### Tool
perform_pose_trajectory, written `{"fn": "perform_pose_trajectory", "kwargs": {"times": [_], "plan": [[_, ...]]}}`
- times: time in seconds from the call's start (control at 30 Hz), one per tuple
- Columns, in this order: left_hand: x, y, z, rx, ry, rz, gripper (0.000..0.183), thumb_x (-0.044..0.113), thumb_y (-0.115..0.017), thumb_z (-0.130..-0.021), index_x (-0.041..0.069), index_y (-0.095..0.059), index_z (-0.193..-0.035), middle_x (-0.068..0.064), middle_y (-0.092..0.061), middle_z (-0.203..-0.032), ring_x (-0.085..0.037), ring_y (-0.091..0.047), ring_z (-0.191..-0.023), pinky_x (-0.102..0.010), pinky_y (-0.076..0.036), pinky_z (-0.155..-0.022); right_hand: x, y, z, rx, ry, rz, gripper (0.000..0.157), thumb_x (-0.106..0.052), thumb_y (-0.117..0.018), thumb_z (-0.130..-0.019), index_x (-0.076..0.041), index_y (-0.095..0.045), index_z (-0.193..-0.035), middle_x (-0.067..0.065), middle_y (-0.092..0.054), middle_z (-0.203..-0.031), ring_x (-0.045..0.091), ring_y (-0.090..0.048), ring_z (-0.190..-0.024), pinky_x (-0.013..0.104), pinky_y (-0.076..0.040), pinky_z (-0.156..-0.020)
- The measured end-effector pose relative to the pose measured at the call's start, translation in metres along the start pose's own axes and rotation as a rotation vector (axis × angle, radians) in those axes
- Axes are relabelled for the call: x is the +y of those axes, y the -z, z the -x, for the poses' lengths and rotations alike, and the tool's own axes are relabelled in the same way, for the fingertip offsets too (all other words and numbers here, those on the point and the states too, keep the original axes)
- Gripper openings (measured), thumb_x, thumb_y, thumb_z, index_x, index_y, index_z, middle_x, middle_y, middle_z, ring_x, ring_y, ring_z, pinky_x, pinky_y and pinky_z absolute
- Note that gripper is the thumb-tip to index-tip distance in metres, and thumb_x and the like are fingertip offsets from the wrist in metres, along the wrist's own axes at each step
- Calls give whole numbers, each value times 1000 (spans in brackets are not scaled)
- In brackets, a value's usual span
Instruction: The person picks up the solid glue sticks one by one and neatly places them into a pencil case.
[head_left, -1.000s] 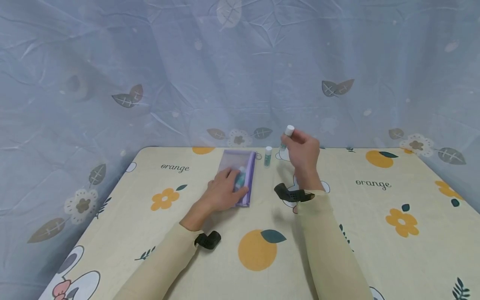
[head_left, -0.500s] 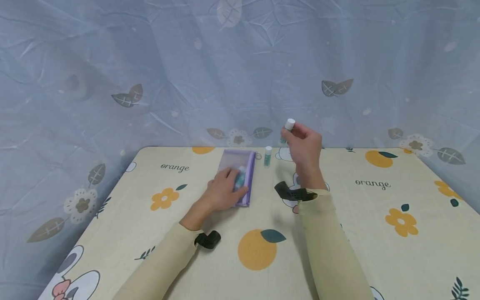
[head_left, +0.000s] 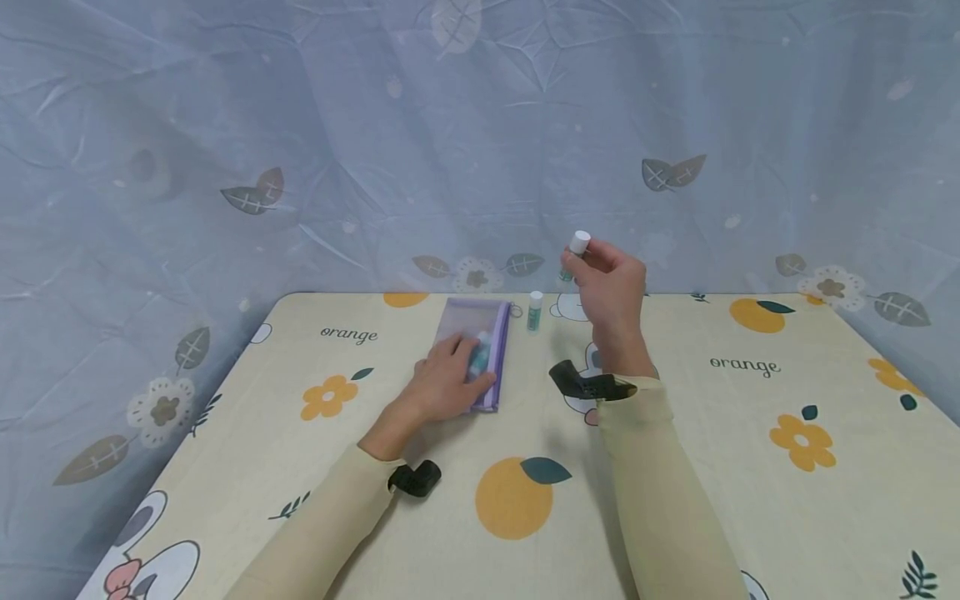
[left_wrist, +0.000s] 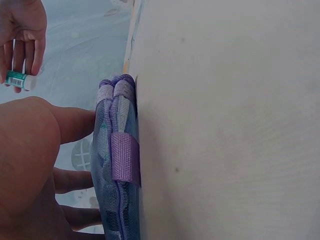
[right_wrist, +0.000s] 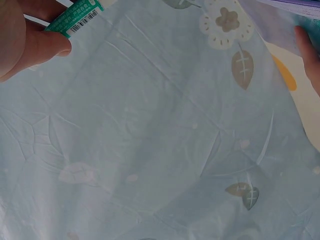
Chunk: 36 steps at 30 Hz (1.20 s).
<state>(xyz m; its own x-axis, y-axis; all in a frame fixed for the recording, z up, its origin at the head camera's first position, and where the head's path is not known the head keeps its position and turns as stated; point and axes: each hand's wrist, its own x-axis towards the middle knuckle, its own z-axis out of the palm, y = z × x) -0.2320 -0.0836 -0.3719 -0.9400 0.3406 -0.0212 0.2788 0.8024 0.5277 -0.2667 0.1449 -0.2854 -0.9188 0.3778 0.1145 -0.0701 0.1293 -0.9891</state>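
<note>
My left hand point(head_left: 444, 385) rests on a purple mesh zip pouch point(head_left: 471, 315) that lies flat on the table. In the left wrist view its extended fingers touch the upper face of the pouch point(left_wrist: 112, 185). Teal and white items point(head_left: 481, 353) show through the mesh, partly covered by the hand. Raised above the table's back edge, my right hand point(head_left: 613, 292) pinches a small glue stick point(head_left: 580, 242) with a white cap and green barcoded label. A matching glue stick point(head_left: 534, 312) stands upright on the table, between the pouch and the right hand.
The table point(head_left: 645, 483) wears a cream cloth printed with oranges and flowers. Behind its back edge hangs a blue-grey curtain point(head_left: 360, 150) with leaf prints. A small ring point(head_left: 516, 311) hangs at the pouch's far right corner.
My right hand has risen slightly and moved a little right with the glue stick. The left hand, the pouch and the standing glue stick have stayed put.
</note>
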Motion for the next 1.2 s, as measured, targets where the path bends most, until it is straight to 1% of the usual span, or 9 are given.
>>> {"fn": "perform_pose_trajectory", "kwargs": {"times": [0.2,0.4,0.7,0.77,0.93,1.03,1.2], "plan": [[-1,-1,-1,1,-6,-1,70,40,-60,-106,3,-39,-161,-27,-30,-171,-46,-31,-159,-71,-28,-123,-1,0,2,-5,-15,4,38,-25,-75,-101,-17,-72,-138,7,-73,-136,21,-62,-134,49,-41,-121],[-1,-1,-2,3,-4,-3,70,40,-60,-106,3,-39,-161,-27,-30,-171,-45,-31,-159,-71,-28,-123,0,-3,2,-10,-10,10,38,-23,-75,-101,-15,-72,-138,8,-72,-136,22,-63,-131,46,-43,-121],[0,-1,-2,6,-1,-5,70,41,-60,-106,3,-40,-161,-27,-30,-171,-46,-31,-159,-71,-29,-122,2,-13,4,-27,-38,49,37,-21,-76,-99,-15,-73,-136,8,-74,-134,22,-66,-129,46,-45,-119],[0,-1,-2,8,-1,-7,70,41,-60,-106,3,-40,-161,-27,-30,-171,-46,-31,-159,-71,-29,-123,2,-16,5,-32,-34,60,37,-20,-77,-99,-15,-73,-136,8,-74,-134,23,-66,-130,46,-46,-118],[-1,-2,-2,5,7,-12,70,41,-60,-106,3,-40,-161,-26,-31,-171,-45,-32,-159,-70,-29,-123,3,-25,9,-76,-23,85,37,-20,-76,-100,-14,-72,-136,8,-74,-135,24,-66,-130,47,-48,-116],[0,-1,-2,2,11,-10,70,41,-60,-106,3,-39,-161,-26,-30,-171,-45,-32,-159,-70,-29,-123,4,-30,12,-108,-17,87,37,-21,-76,-100,-15,-72,-136,7,-74,-135,23,-66,-130,45,-51,-114],[0,0,-2,3,9,-5,70,41,-61,-106,3,-40,-161,-27,-31,-170,-45,-32,-158,-71,-30,-122,6,-38,18,-145,28,82,36,-21,-78,-97,-14,-74,-132,8,-76,-131,23,-68,-126,42,-55,-109]]}}
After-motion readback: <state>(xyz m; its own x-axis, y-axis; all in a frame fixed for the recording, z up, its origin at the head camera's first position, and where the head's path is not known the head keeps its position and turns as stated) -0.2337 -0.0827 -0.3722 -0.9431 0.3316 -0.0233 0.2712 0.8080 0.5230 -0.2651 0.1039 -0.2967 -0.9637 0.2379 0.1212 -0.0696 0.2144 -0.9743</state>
